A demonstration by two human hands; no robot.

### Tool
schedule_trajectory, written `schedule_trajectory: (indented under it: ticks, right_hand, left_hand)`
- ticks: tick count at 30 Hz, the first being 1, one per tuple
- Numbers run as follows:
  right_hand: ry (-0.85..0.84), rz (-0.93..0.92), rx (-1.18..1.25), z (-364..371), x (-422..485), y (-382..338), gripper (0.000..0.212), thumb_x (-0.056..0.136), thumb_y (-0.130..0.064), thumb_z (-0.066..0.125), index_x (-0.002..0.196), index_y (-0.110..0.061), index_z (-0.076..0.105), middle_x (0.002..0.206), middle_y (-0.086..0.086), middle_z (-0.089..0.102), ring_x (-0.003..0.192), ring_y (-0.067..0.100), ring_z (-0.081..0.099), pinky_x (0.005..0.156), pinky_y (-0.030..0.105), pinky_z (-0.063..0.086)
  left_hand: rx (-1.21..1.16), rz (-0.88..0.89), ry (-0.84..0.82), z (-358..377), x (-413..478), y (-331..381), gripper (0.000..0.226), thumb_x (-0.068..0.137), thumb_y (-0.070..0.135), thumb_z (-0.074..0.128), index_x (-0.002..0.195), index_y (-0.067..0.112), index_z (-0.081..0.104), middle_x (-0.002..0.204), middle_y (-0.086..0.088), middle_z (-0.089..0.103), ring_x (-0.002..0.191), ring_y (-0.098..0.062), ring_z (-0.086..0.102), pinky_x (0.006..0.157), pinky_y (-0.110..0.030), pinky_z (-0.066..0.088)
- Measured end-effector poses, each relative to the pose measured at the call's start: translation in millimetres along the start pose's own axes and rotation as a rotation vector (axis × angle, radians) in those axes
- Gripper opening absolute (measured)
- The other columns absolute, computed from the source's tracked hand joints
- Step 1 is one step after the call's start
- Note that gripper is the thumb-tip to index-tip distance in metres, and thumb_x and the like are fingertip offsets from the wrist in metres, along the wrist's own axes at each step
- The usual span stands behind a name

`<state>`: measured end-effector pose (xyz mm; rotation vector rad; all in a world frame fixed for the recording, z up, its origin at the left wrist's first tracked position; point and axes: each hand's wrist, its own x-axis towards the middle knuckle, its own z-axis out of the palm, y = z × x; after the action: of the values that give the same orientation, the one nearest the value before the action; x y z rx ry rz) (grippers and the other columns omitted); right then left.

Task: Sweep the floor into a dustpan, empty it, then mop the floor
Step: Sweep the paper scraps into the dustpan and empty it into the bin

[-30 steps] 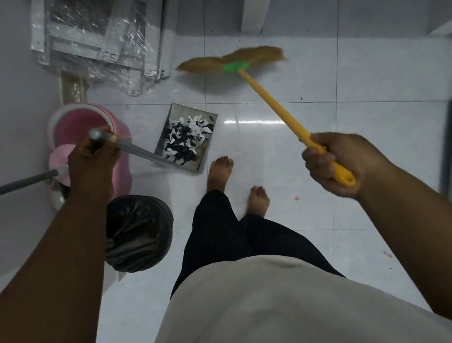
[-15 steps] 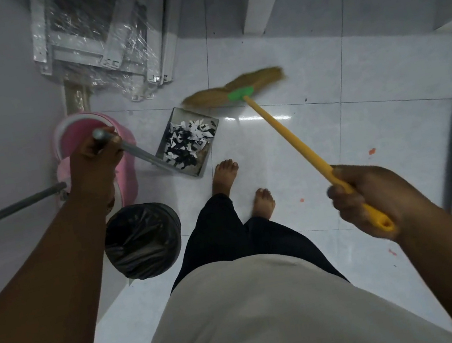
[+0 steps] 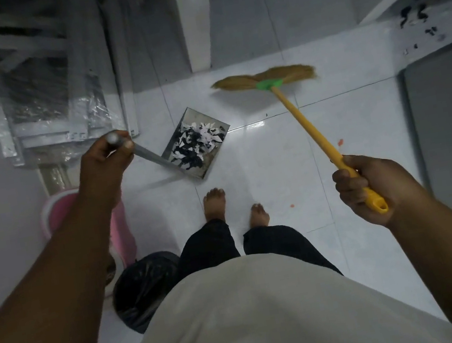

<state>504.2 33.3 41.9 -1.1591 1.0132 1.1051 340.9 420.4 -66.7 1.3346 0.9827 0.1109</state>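
My left hand [image 3: 103, 165] grips the top of the grey metal handle [image 3: 146, 153] of a metal dustpan [image 3: 197, 143]. The pan rests on the white tiled floor ahead of my feet and holds a pile of black and white paper scraps. My right hand [image 3: 372, 187] grips the end of a broom's yellow handle [image 3: 308, 129]. The straw broom head [image 3: 265, 78] with its green collar lies over the floor to the right of and beyond the dustpan, apart from it.
A bin lined with a black bag [image 3: 145, 288] stands by my left leg. A pink bucket [image 3: 60, 212] sits left of it against the wall. Plastic-wrapped metal frames [image 3: 47, 91] lean at the back left. Small orange specks [image 3: 340, 142] dot the tiles; dark scraps [image 3: 420, 13] lie far right.
The broom head swung right and away from the dustpan's mouth. The view shifted, so the pan and my left hand now sit nearer the middle. Both hands keep their grips.
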Motion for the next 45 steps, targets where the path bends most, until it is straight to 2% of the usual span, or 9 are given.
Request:
schedule_trajectory:
  ticks: [11,18,26,30,34,38,40,43,45]
  right_hand:
    - [-0.001,-0.048,0.315,-79.4,5.6,-76.4,0.029,0.102,-0.028,0.034,0.076,-0.016,0.039,0.045,-0.005,0.035,0.031,0.006,0.029,0.029,0.015,0.027]
    - [-0.025,-0.051,0.425,-127.4,7.1,-156.8,0.031,0.102,-0.03,0.034,0.075,-0.016,0.04,0.043,-0.006,0.036,0.031,0.005,0.03,0.029,0.013,0.026]
    - [-0.038,-0.089,0.554,-162.8,6.0,-230.5,0.031,0.102,-0.028,0.036,0.075,-0.014,0.043,0.045,-0.005,0.035,0.031,0.005,0.03,0.029,0.014,0.027]
    - [-0.052,-0.1,0.608,-165.2,9.9,-254.0,0.032,0.102,-0.029,0.037,0.075,-0.012,0.044,0.044,-0.004,0.039,0.03,0.005,0.031,0.028,0.014,0.027]
    - [-0.055,-0.135,0.686,-155.5,18.6,-276.6,0.03,0.102,-0.028,0.036,0.077,-0.013,0.042,0.046,-0.003,0.04,0.03,0.006,0.031,0.028,0.016,0.027]
    - [-0.025,-0.141,0.752,-140.8,29.7,-298.6,0.026,0.102,-0.027,0.037,0.081,-0.013,0.043,0.05,-0.002,0.039,0.03,0.006,0.031,0.027,0.016,0.028]
    - [-0.005,-0.143,0.783,-131.7,35.8,-308.3,0.021,0.102,-0.025,0.037,0.086,-0.013,0.043,0.053,-0.002,0.039,0.031,0.006,0.031,0.027,0.016,0.028]
    - [0.018,-0.14,0.774,-119.6,42.4,-324.1,0.014,0.102,-0.022,0.037,0.092,-0.014,0.042,0.054,-0.001,0.039,0.031,0.006,0.03,0.026,0.016,0.027]
    - [0.009,-0.113,0.753,-113.9,44.2,-333.1,0.016,0.101,-0.024,0.037,0.089,-0.014,0.042,0.05,-0.001,0.039,0.03,0.007,0.029,0.026,0.016,0.027]
  left_hand:
    - [0.161,0.069,-0.179,160.0,86.4,95.7,0.026,0.092,0.005,0.067,0.091,0.03,0.074,0.103,0.001,0.068,0.114,-0.023,0.062,0.104,-0.041,0.051]
    - [0.252,0.105,-0.284,282.4,113.4,150.7,0.023,0.094,0.001,0.063,0.1,0.023,0.067,0.103,0.0,0.063,0.108,-0.02,0.058,0.102,-0.037,0.049]
    - [0.311,0.134,-0.308,394.7,145.4,180.5,0.026,0.094,0.0,0.064,0.117,0.012,0.064,0.104,-0.003,0.064,0.102,-0.017,0.059,0.097,-0.034,0.049]
    - [0.327,0.123,-0.368,438.5,166.3,194.5,0.023,0.094,0.001,0.063,0.106,0.021,0.067,0.099,0.003,0.065,0.107,-0.018,0.058,0.103,-0.037,0.048]
    - [0.355,0.138,-0.424,474.5,194.0,204.7,0.025,0.094,0.001,0.063,0.116,0.012,0.064,0.101,-0.001,0.064,0.108,-0.019,0.057,0.098,-0.031,0.048]
    - [0.406,0.129,-0.5,506.2,222.1,213.4,0.023,0.094,-0.003,0.061,0.109,0.014,0.064,0.097,0.003,0.063,0.105,-0.016,0.056,0.096,-0.03,0.047]
    - [0.44,0.126,-0.532,518.2,236.0,217.0,0.024,0.093,-0.004,0.062,0.104,0.018,0.065,0.097,0.005,0.064,0.097,-0.009,0.06,0.095,-0.027,0.048]
    - [0.479,0.14,-0.556,535.3,254.8,220.7,0.024,0.092,-0.002,0.064,0.11,0.014,0.065,0.095,0.01,0.065,0.086,0.007,0.062,0.084,-0.015,0.05]
    - [0.49,0.131,-0.573,547.0,262.1,220.2,0.026,0.092,-0.002,0.064,0.112,0.013,0.065,0.095,0.01,0.065,0.085,0.007,0.062,0.081,-0.012,0.051]
